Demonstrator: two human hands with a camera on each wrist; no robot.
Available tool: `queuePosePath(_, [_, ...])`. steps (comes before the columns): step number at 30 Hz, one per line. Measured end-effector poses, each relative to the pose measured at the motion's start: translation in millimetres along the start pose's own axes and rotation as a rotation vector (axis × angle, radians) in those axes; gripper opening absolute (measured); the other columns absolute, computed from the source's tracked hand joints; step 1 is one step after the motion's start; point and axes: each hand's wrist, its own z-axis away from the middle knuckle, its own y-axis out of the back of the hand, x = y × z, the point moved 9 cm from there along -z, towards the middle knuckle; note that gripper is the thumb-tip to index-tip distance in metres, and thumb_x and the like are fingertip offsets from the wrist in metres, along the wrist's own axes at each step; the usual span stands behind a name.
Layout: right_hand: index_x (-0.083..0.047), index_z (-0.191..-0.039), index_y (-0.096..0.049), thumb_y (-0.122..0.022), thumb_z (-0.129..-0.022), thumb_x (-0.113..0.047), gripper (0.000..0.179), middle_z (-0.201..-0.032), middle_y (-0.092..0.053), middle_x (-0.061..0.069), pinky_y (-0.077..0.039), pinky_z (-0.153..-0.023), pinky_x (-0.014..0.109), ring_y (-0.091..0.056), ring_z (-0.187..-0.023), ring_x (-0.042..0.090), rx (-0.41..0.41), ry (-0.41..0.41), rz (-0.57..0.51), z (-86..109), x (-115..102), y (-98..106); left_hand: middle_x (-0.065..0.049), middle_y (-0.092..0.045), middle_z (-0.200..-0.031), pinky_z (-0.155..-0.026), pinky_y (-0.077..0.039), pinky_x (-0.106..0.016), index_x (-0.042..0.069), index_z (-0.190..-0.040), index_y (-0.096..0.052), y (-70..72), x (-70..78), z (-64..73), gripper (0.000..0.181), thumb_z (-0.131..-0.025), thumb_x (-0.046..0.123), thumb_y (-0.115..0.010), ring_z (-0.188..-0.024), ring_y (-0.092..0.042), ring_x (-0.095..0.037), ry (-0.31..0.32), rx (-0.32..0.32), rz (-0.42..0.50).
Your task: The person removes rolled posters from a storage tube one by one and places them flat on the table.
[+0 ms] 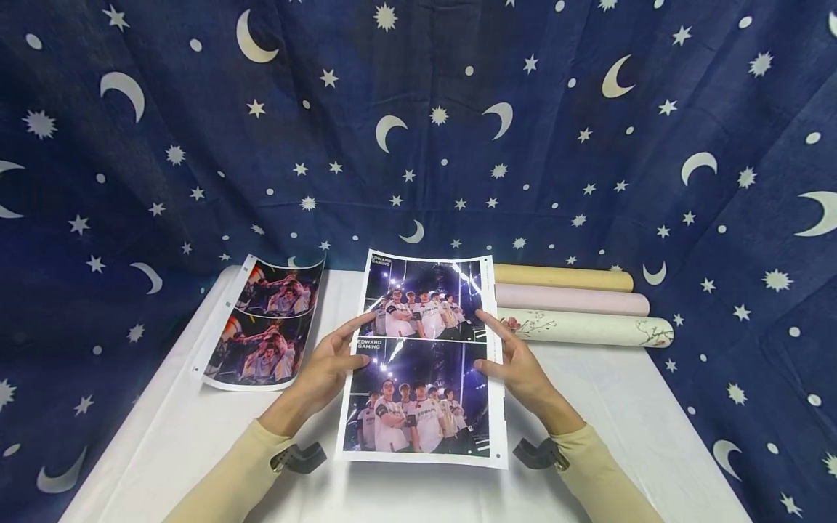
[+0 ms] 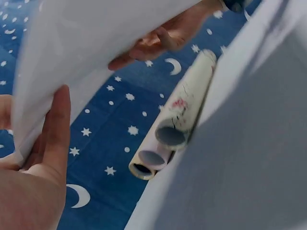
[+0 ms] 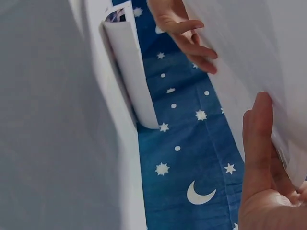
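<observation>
A glossy printed photo sheet (image 1: 421,363) is held up above the table, in the middle of the head view. Two pictures of several people in white shirts fill it, one above the other, inside a white border. My left hand (image 1: 327,367) pinches its left edge, and my right hand (image 1: 523,370) pinches the right edge at about the same height. Both thumbs lie on the printed face. From below, the left wrist view shows fingers (image 2: 58,129) against the plain white back. In the right wrist view, fingers (image 3: 261,143) likewise support that back.
Another photo sheet (image 1: 271,323), its edges curling up, lies on the white table (image 1: 582,428) at the left. Yellow (image 1: 562,277), pink (image 1: 575,299) and floral pale-green rolls (image 1: 588,328) lie at the back right. Behind hangs a blue moon-and-star cloth (image 1: 445,189).
</observation>
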Motion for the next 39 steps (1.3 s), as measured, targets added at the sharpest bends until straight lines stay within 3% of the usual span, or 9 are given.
queuePosePath(6, [-0.017, -0.157, -0.018, -0.064, -0.085, 0.008, 0.089, -0.159, -0.024, 0.021, -0.049, -0.102, 0.024, -0.052, -0.131, 0.009, 0.019, 0.031, 0.031, 3.1, -2, -4, -0.001, -0.012, -0.166, -0.121, -0.023, -0.027, 0.009, -0.152, -0.033, 0.6, 5.8, 8.4, 0.078, -0.081, -0.012, -0.057, -0.153, 0.003, -0.019, -0.016, 0.035, -0.084])
queuePosePath(9, [-0.014, -0.156, -0.018, -0.062, -0.086, 0.007, 0.086, -0.16, -0.02, 0.019, -0.046, -0.105, 0.023, -0.046, -0.135, 0.008, 0.038, 0.067, 0.039, 5.0, -6, -6, -0.004, -0.012, -0.166, -0.125, -0.01, -0.037, 0.006, -0.152, -0.033, 1.1, 13.3, 13.8, 0.079, -0.08, -0.012, -0.057, -0.153, 0.01, -0.021, -0.044, 0.057, -0.114])
queuePosePath(13, [-0.009, -0.155, -0.02, -0.059, -0.089, 0.008, 0.079, -0.154, -0.024, 0.027, -0.057, -0.09, 0.031, -0.059, -0.118, 0.008, 0.054, 0.092, 0.033, 5.2, -7, -6, -0.004, -0.016, -0.165, -0.122, -0.024, -0.033, 0.009, -0.153, -0.033, 5.1, 17.0, 16.5, 0.078, -0.081, -0.01, -0.058, -0.151, -0.014, -0.017, -0.043, 0.075, -0.166])
queuePosePath(15, [-0.007, -0.154, -0.021, -0.058, -0.09, 0.008, 0.076, -0.151, -0.026, 0.028, -0.059, -0.084, 0.032, -0.062, -0.114, 0.009, 0.069, 0.093, 0.041, 3.9, -5, -6, -0.006, -0.02, -0.164, -0.109, -0.041, -0.022, 0.011, -0.153, -0.033, 7.7, 17.3, 16.6, 0.078, -0.082, -0.01, -0.057, -0.138, -0.038, -0.008, -0.04, 0.084, -0.199])
queuePosePath(17, [-0.006, -0.154, -0.022, -0.056, -0.09, 0.009, 0.074, -0.148, -0.027, 0.028, -0.06, -0.082, 0.032, -0.062, -0.111, 0.01, 0.079, 0.084, 0.038, 2.3, -3, -6, -0.008, -0.024, -0.162, -0.086, -0.05, -0.012, 0.013, -0.153, -0.034, 11.8, 17.9, 16.4, 0.077, -0.083, -0.01, -0.057, -0.1, -0.057, 0.002, -0.044, 0.107, -0.256])
queuePosePath(21, [-0.007, -0.154, -0.023, -0.055, -0.091, 0.01, 0.073, -0.144, -0.03, 0.027, -0.06, -0.081, 0.033, -0.063, -0.109, 0.01, 0.098, 0.055, 0.03, -0.9, 2, -8, -0.014, -0.028, -0.16, -0.066, -0.051, -0.013, 0.016, -0.154, -0.031, 19.2, 19.4, 15.2, 0.079, -0.084, -0.01, -0.057, -0.069, -0.055, 0.005, -0.058, 0.143, -0.381])
queuePosePath(25, [-0.01, -0.154, -0.026, -0.056, -0.091, 0.008, 0.072, -0.147, -0.031, 0.025, -0.061, -0.079, 0.034, -0.065, -0.106, 0.01, 0.122, 0.035, 0.049, -5.2, 4, -10, -0.019, -0.029, -0.158, -0.075, -0.059, -0.024, 0.015, -0.155, -0.029, 25.5, 24.1, 14.1, 0.081, -0.084, -0.013, -0.057, -0.1, -0.069, -0.017, -0.086, 0.167, -0.442])
queuePosePath(31, [-0.012, -0.153, -0.029, -0.057, -0.091, 0.006, 0.07, -0.147, -0.038, 0.027, -0.061, -0.078, 0.036, -0.068, -0.103, 0.01, 0.155, 0.006, 0.046, -19.0, 9, -12, -0.024, -0.036, -0.153, -0.085, -0.06, -0.038, 0.011, -0.153, -0.033, 37.9, 38.9, 13.4, 0.077, -0.085, -0.009, -0.062, -0.119, -0.058, -0.049, -0.128, 0.247, -0.652])
queuePosePath(39, [-0.02, -0.15, -0.034, -0.054, -0.091, 0.006, 0.068, -0.151, -0.037, 0.015, -0.06, -0.083, 0.037, -0.064, -0.115, 0.026, 0.187, -0.063, 0.062, -45.6, 24, -15, -0.024, -0.036, -0.154, -0.096, -0.051, -0.054, 0.012, -0.151, -0.038, 62.4, 48.2, 1.5, 0.073, -0.086, 0.002, -0.068, -0.113, -0.058, -0.042, -0.085, 0.301, -0.9])
